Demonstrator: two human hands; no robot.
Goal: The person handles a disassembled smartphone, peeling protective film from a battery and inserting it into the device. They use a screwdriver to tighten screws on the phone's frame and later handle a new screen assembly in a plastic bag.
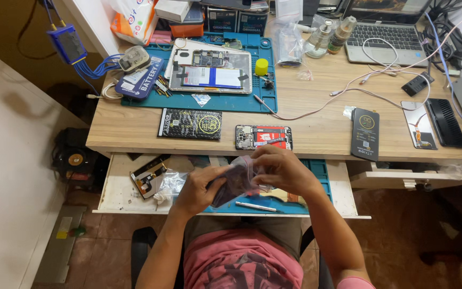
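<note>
Plastic bag (237, 181) sits pinched between my left hand (199, 187) and right hand (280, 170), over the open drawer (118, 187). I judge a loose grip could drop it.

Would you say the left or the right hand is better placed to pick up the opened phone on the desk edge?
Probably the right hand: it sits just below the opened phone, while the left hand grips the plastic bag lower down.

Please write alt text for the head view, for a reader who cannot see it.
Seated at a wooden workbench, a person holds a small clear plastic bag between the left hand and right hand above an open drawer. On the bench lie an opened phone showing its circuit board, a blue work mat and a silver laptop.
</note>
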